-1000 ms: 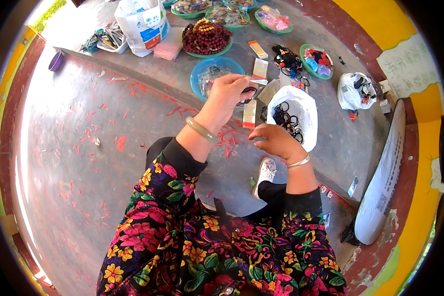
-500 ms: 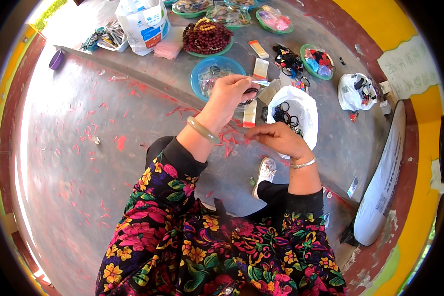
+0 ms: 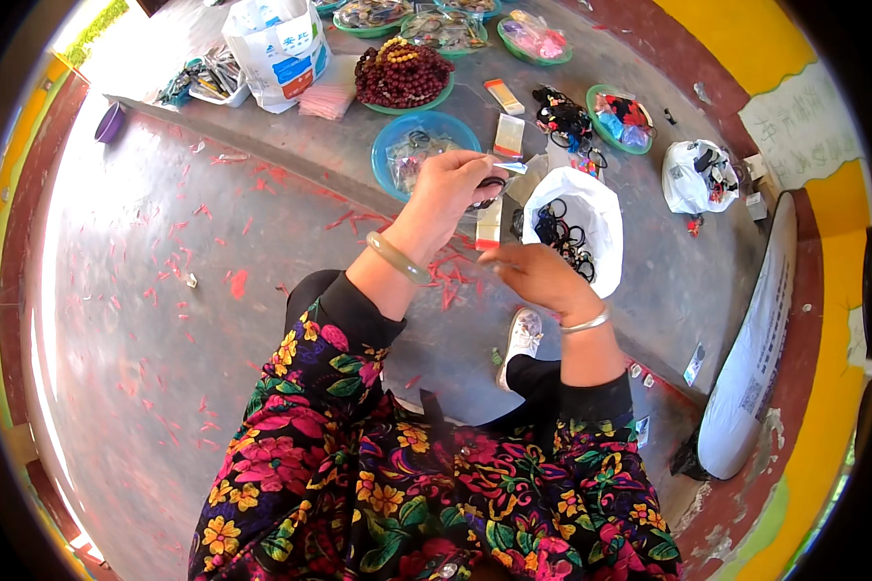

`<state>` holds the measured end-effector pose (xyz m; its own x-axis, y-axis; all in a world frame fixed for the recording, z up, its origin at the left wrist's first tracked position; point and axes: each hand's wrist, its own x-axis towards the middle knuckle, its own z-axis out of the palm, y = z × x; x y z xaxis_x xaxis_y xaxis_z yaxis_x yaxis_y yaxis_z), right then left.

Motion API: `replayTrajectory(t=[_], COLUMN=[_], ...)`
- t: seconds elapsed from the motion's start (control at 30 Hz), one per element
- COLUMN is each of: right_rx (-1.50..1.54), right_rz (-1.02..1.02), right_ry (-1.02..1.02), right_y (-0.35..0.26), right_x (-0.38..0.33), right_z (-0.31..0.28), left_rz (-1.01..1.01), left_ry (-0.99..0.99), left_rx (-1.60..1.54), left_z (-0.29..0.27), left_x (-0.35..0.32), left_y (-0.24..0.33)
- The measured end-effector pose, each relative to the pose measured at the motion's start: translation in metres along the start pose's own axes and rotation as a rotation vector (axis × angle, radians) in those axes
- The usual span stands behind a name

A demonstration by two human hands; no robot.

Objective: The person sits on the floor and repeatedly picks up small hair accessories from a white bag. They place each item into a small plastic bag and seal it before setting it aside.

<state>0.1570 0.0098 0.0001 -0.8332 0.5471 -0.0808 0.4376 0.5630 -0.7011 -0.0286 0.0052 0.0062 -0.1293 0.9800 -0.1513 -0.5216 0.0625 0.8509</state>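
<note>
My left hand (image 3: 448,194), with a jade-like bangle on the wrist, is closed on a black hair tie (image 3: 493,182). A thin whitish-blue strip (image 3: 510,168) sticks out from its fingertips. Lower and to the right, my right hand (image 3: 541,279) is bent with thumb and fingers together; anything pinched there is too small to make out. Just beyond its fingertips lies a white card pack with a red end (image 3: 489,225). Beside my right hand stands a white plastic bag (image 3: 606,228), open at the top, with many black hair ties (image 3: 564,232) inside.
Ahead are a blue basin (image 3: 383,160) of small packets, a green-rimmed basin of dark red beads (image 3: 402,77), and a white carrier bag (image 3: 279,58). A smaller white bag (image 3: 683,184) stands right, near a long grey-white package (image 3: 746,387). Red scraps (image 3: 446,276) litter the floor.
My right hand has shifted slightly left and down, its fingers curling in more. My left hand stays nearly where it was, still gripping the hair tie.
</note>
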Motion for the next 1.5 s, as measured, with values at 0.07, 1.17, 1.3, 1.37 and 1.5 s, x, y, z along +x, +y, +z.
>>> replayTrajectory(t=[0.07,1.17,1.3,1.37,1.5], right_rx=[0.024,0.944,0.955,0.928,0.894], right_rz=[0.052,0.218,0.224,0.227,0.211], right_ry=[-0.089,0.67,0.66,0.683,0.717], right_y=[-0.007,0.012,0.008,0.008,0.008], right_x=[0.004,0.006,0.006,0.005,0.004], right_z=[0.0,-0.022,-0.021,-0.021,-0.022], left_rz=[-0.003,-0.098,-0.121,-0.127,-0.163], left_ry=[0.004,-0.115,-0.149,-0.164,-0.205], left_rx=[0.012,-0.167,-0.18,-0.199,-0.181], left_z=[-0.003,0.015,0.019,0.019,0.02], left_x=[-0.001,-0.012,-0.014,-0.013,-0.013], left_y=[0.0,-0.013,-0.016,-0.019,-0.017])
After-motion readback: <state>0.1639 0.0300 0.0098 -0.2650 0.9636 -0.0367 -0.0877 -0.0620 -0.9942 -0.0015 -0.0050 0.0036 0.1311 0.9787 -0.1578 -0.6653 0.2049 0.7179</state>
